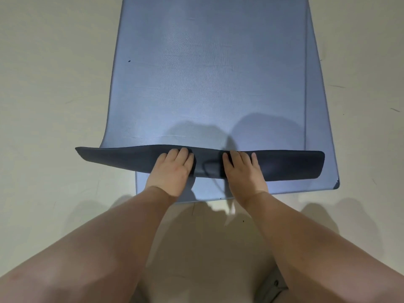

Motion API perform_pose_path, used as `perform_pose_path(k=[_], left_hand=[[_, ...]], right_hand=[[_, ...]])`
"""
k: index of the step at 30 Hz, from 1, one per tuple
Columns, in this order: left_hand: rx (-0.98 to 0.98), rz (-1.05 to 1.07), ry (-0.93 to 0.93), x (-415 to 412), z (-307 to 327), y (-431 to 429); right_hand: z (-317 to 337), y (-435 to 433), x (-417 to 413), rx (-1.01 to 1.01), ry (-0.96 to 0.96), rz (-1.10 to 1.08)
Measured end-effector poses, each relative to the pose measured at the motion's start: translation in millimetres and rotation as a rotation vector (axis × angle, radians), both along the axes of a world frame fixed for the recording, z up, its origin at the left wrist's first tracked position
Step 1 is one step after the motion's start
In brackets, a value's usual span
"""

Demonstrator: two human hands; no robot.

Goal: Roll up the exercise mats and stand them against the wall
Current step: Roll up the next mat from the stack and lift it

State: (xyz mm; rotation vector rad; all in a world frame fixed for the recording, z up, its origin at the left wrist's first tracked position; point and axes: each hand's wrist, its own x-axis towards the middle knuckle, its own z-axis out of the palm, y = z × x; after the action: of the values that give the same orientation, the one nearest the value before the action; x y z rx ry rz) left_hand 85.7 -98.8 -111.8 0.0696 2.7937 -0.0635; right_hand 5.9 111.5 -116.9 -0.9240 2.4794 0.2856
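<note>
Left hand [172, 169], right hand [242, 171] grip curled dark-backed edge, textured blue mat [207, 73].

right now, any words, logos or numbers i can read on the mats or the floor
No readable text anywhere.
The top mat, its dark turned-up end, the lower mat under it and the floor bear no words, logos or numbers; only small dark specks and scuffs show.
</note>
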Motion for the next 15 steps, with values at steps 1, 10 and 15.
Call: perform_pose_path(k=[1, 10, 15], left_hand=[[-0.005, 0.008, -0.029, -2, -1, 2], [-0.023, 0.133, -0.072, -22, 11, 5], [0.067, 0.137, -0.242, -39, 23, -7]], right_hand=[[0, -1, -1, -0.009, 0.018, -0.001], [35, -14, -41, -0.004, -0.245, -0.070], [48, -14, -62, -0.094, -0.384, -0.167]])
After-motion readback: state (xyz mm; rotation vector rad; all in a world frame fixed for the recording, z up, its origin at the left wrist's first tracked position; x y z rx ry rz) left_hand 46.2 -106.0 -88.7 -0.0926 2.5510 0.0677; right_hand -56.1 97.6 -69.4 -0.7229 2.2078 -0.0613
